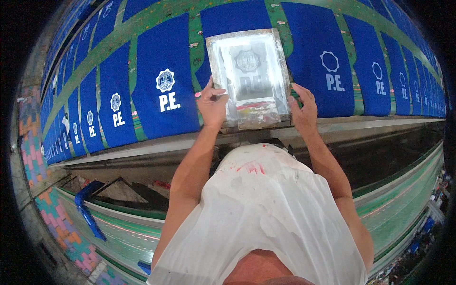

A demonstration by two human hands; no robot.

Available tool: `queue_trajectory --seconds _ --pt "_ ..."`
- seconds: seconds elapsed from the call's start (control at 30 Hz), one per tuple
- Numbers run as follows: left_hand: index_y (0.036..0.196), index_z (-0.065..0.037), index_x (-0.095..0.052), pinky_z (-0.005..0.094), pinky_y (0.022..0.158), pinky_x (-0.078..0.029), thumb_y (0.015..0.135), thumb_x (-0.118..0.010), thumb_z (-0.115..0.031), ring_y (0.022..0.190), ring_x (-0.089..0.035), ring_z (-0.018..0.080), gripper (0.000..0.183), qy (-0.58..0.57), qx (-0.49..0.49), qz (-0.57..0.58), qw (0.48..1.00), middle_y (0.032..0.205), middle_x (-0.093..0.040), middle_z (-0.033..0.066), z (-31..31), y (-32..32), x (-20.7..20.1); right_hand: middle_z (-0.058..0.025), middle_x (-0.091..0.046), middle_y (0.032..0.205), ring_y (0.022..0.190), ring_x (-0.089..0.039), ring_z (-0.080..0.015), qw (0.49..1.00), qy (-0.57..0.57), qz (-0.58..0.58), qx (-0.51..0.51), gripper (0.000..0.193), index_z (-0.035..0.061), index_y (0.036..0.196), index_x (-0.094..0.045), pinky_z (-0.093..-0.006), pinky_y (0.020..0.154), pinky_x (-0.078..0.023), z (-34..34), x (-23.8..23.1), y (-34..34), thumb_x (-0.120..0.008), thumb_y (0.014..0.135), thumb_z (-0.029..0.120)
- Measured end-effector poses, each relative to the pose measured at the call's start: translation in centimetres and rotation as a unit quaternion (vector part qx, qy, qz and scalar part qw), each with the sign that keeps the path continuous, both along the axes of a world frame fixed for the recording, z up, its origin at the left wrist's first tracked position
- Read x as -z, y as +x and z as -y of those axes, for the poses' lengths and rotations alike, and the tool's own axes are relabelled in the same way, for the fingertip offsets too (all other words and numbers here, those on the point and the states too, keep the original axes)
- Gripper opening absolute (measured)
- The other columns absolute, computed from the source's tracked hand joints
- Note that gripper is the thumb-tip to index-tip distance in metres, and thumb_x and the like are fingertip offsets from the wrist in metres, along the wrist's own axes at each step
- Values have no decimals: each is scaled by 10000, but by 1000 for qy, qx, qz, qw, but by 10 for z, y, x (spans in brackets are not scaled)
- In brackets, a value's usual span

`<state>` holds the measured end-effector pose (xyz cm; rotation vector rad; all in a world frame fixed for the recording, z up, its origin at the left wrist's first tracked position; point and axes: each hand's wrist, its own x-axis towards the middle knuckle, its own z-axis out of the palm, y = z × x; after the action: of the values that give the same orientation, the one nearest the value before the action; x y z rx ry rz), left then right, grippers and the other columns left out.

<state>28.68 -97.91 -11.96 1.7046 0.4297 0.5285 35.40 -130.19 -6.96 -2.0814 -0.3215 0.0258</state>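
Note:
A rectangular screen-printing frame (248,76) with a pale mesh lies flat on a blue cloth piece on the long green table (194,35). My left hand (212,103) grips the frame's left edge near its front corner. My right hand (302,105) holds the frame's right edge. Blue cloth pieces (164,80) to the left carry a white emblem and letters. The blue pieces to the right (319,61) show a fainter white outline print. A paint-stained white apron (266,213) covers my front.
Rows of blue cloth pieces run the table's length both ways. Below the table's front rail (142,147) sits a dark shelf space. A blue object (88,204) lies lower left on a second green surface (128,228). Coloured paving (57,223) lines the left.

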Motion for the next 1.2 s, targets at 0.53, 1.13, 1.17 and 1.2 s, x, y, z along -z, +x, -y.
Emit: queue_trajectory --seconds 0.53,1.13,1.17,1.2 --pt "1116 -18 -820 411 1245 -481 815 -822 113 1524 -605 323 329 -27 32 0 999 1692 -578 271 -6 0 8 -148 -745 1251 1182 -713 -370 911 -181 168 -330 435 33 1296 -761 -487 1046 -571 -69 -76 -5 -709 865 34" --pt "1427 14 -711 513 1136 -490 846 -895 -212 1369 -637 356 650 470 199 -166 844 1723 -558 122 -23 10 -91 -132 -720 1344 1261 -702 -360 920 -199 211 -264 471 81 1365 -748 -496 1078 -561 -78 -42 10 -717 896 44" --pt "1423 12 -712 515 1130 -492 845 -891 -214 1353 -646 350 645 468 201 -170 844 1720 -561 119 -23 10 -91 -135 -724 1335 1258 -704 -362 917 -206 217 -264 484 83 1371 -748 -495 1079 -561 -83 -39 23 -721 889 42" --pt "1420 9 -713 517 1123 -493 845 -888 -215 1337 -655 344 641 467 203 -175 843 1717 -563 117 -23 10 -91 -137 -727 1327 1256 -706 -364 914 -212 223 -265 497 85 1377 -748 -495 1080 -561 -89 -36 35 -725 883 40"
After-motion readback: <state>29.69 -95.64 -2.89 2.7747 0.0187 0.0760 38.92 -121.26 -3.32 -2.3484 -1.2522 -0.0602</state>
